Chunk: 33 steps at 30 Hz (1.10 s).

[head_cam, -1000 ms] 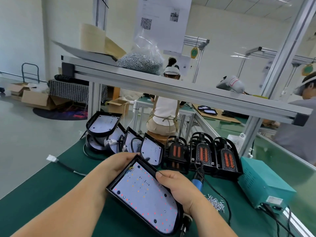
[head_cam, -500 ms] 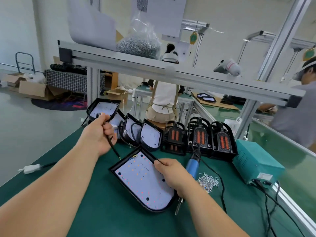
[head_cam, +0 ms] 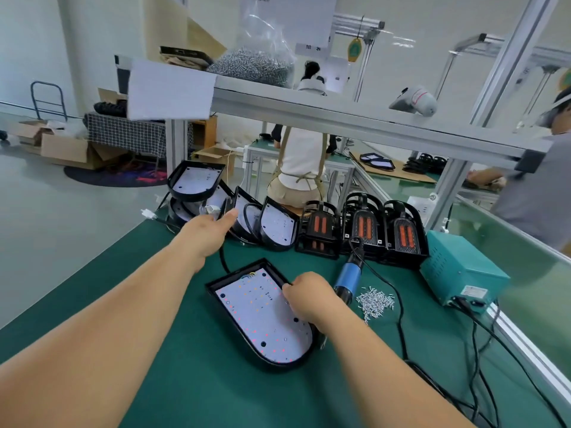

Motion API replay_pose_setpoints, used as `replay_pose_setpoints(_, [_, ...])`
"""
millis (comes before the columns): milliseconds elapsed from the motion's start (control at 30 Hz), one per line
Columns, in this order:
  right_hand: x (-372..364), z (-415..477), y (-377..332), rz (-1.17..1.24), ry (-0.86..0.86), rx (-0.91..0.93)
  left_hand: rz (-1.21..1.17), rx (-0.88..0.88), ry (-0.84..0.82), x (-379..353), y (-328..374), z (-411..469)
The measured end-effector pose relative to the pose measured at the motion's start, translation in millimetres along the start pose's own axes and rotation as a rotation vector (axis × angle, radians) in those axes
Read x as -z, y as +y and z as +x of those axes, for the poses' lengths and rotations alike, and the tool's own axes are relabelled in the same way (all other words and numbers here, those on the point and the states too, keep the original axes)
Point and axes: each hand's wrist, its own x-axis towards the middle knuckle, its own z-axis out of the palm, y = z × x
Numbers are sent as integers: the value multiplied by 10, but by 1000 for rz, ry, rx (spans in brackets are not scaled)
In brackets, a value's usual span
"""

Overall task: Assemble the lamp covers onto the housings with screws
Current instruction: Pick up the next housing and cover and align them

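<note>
Open housing (head_cam: 262, 316) flat at near centre: black shell, white LED board facing up, dotted red and yellow. Squared end far-left, rounded end near-right. Further housings (head_cam: 279, 223) propped on edge in a far-left row, white boards showing. Top housing (head_cam: 196, 180) perched tilted at the left end of that row. Three black units with orange inserts (head_cam: 363, 227) upright, side by side, right of the row. Loose screws (head_cam: 375, 301) heaped near right of the open housing, small and silver.
</note>
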Motion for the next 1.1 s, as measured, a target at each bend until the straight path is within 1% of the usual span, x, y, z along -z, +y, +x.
replay_pose_setpoints(100, [-39, -129, 42, -54, -6, 39, 5, -81, 115, -122, -192, -117])
replay_pose_setpoints(133, [-61, -176, 68, -58, 0, 58, -1, -79, 146, -178, -253, -163])
replay_pose_setpoints(200, [-108, -255, 128, -62, 48, 103, -24, -24, 181, -278, -380, -224])
replay_pose_setpoints(300, [-131, -281, 190, -89, 115, 149, -220, 156, 119, -369, -511, -246])
replay_pose_setpoints(333, [-120, -269, 197, -97, 146, 157, -209, 168, 125, -378, -537, -244])
replay_pose_setpoints(400, [-87, -232, 195, -104, 178, 175, -51, 116, 176, -378, -559, -229])
replay_pose_setpoints(500, [-19, -192, 187, -135, 134, 167, 175, 60, 189, -378, -562, -239])
replay_pose_setpoints(567, [35, -163, 187, -182, 95, 181, 180, 77, 159, -380, -586, -221])
replay_pose_setpoints(633, [114, -105, 173, -253, 74, 204, 64, 109, 130, -383, -614, -192])
replay_pose_setpoints(700, [241, 20, 142, -265, 97, 171, -52, 113, 114, -392, -655, -166])
replay_pose_setpoints(833, [518, 481, 167, -292, 244, 59, -153, 65, 118, -415, -695, -149])
replay_pose_setpoints(1000, [630, 1092, 271, -308, 288, -31, -182, 26, 124, -461, -689, -139])
replay_pose_setpoints(1100, [628, 1371, 297, -305, 309, -39, -167, -18, 117, -511, -673, -139])
